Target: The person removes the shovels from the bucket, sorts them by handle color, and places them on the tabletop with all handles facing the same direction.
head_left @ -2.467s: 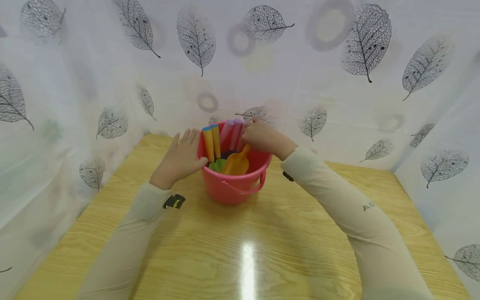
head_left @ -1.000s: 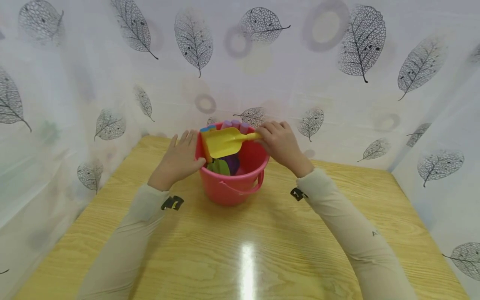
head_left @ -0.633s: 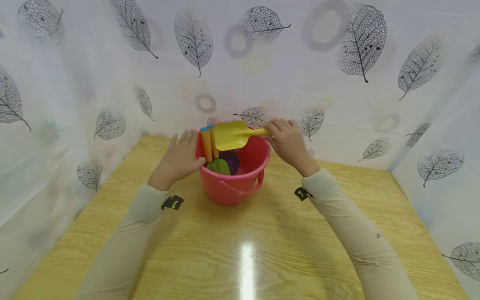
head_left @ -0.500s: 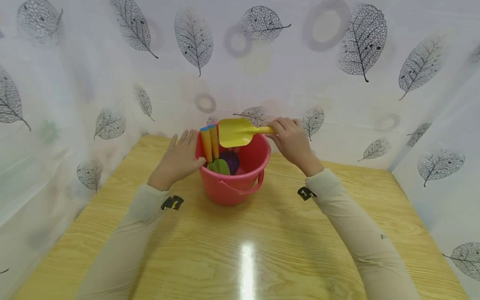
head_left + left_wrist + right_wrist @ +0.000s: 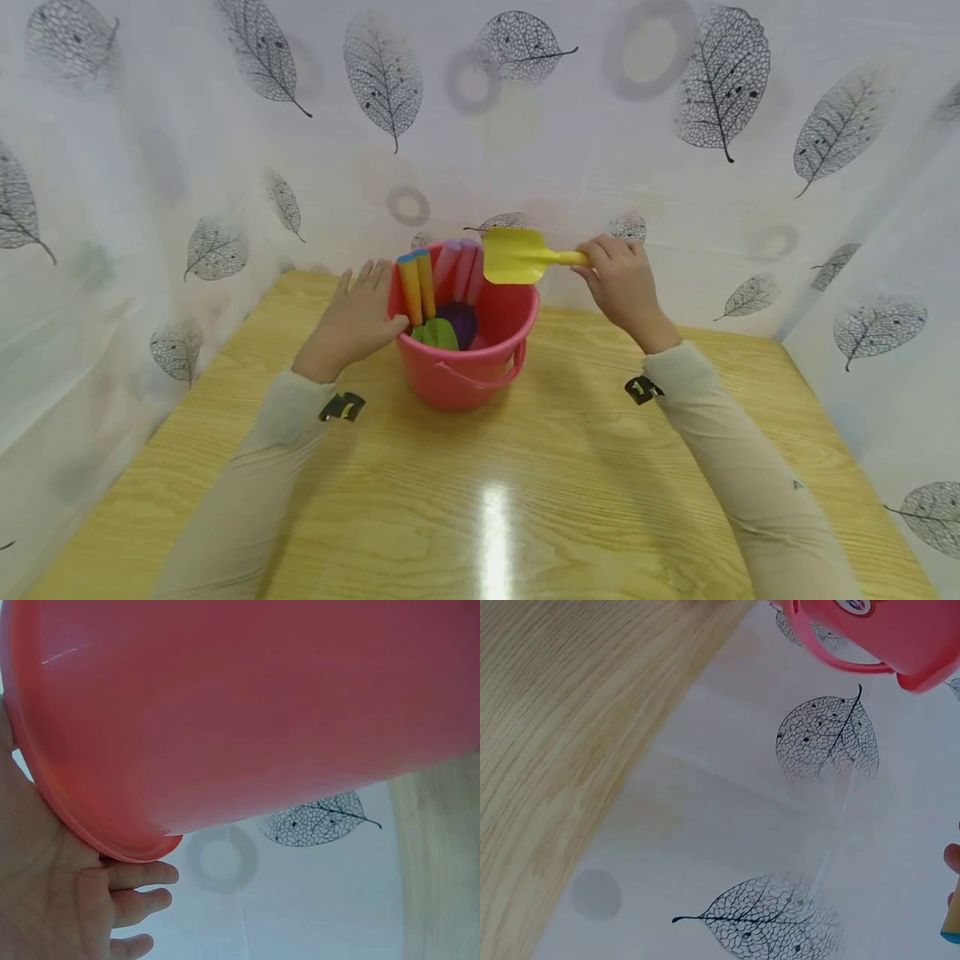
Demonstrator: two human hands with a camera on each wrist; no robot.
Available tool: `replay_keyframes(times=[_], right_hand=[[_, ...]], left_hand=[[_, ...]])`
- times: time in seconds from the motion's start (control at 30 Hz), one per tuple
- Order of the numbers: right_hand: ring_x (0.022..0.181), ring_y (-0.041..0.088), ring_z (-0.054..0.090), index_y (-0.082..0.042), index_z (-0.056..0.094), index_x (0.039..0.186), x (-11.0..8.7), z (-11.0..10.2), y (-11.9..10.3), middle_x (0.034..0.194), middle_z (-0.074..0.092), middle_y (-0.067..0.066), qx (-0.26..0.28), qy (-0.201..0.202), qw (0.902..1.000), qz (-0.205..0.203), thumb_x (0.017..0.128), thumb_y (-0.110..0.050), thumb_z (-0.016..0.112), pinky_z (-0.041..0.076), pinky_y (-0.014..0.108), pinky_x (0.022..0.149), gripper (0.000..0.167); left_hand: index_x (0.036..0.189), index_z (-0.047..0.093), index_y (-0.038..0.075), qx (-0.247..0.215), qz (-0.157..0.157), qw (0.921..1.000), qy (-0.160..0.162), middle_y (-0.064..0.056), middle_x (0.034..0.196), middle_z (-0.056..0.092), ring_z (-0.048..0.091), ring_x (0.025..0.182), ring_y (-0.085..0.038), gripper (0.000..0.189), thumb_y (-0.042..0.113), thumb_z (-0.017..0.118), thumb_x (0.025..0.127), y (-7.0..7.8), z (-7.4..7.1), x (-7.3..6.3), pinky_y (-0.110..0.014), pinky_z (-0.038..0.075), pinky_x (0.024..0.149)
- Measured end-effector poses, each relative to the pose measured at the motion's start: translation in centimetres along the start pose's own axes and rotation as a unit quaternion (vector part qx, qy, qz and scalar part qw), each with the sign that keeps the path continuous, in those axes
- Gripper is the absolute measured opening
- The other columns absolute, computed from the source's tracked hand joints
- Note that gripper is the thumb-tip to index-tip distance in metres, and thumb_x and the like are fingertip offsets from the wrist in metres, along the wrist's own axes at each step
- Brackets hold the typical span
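A pink bucket (image 5: 461, 383) stands upright at the back middle of the table. My left hand (image 5: 354, 321) rests against its left rim with the fingers straight; the left wrist view shows this hand (image 5: 56, 885) along the bucket's rim (image 5: 97, 840). My right hand (image 5: 621, 283) grips the handle of a yellow toy shovel (image 5: 516, 257), held level above the bucket's right side. In the right wrist view only the handle's blue-tipped end (image 5: 952, 922) and some fingertips show. Inside the bucket are orange handles (image 5: 417, 287) with blue ends, pink handles (image 5: 463, 271), a green piece (image 5: 437, 333) and a purple piece (image 5: 459, 321).
The wooden table (image 5: 495, 467) runs from the front to a leaf-printed curtain (image 5: 585, 150) behind and at both sides. The bucket's own pink carrying handle (image 5: 487, 382) hangs down at its front right.
My right hand has lifted the yellow shovel out of the bucket and moved it rightward, uncovering the pink handles. The left hand has stayed at the rim.
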State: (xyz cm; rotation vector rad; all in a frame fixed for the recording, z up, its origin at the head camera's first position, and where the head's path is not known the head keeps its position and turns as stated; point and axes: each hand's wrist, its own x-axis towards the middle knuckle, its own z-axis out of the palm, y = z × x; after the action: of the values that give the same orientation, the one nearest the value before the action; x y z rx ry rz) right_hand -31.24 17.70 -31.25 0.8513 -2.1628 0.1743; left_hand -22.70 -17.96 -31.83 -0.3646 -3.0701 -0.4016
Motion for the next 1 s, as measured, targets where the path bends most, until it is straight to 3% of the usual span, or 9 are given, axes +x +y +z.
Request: replay_keyframes(times=[0.7, 1.0], right_hand=[[0.08, 0.034, 0.059, 0.001, 0.061, 0.102, -5.5, 0.2, 5.8, 0.091, 0.064, 0.018, -0.025, -0.072, 0.9962, 0.042, 0.085, -0.018, 0.066, 0.041, 0.049, 0.069, 0.026], [0.079, 0.032, 0.059, 0.001, 0.062, 0.102, -7.4, 1.5, 7.3, 0.091, 0.064, 0.016, -0.013, -0.141, 0.989, 0.042, 0.084, -0.016, 0.067, 0.042, 0.05, 0.07, 0.026]], left_hand=[[0.148, 0.007, -0.007, 0.002, -0.005, 1.0, -0.009, -0.023, 0.156, 0.01, 0.006, 0.145, -0.041, 0.079, 0.033, 0.045, 0.091, 0.1, -0.1, -0.1, -0.058, 0.0, 0.117], [0.148, 0.009, -0.007, 0.008, -0.001, 1.0, -0.004, -0.024, 0.156, 0.011, 0.007, 0.145, -0.041, 0.079, 0.033, 0.044, 0.091, 0.0, 0.0, 0.0, -0.057, 0.001, 0.117]])
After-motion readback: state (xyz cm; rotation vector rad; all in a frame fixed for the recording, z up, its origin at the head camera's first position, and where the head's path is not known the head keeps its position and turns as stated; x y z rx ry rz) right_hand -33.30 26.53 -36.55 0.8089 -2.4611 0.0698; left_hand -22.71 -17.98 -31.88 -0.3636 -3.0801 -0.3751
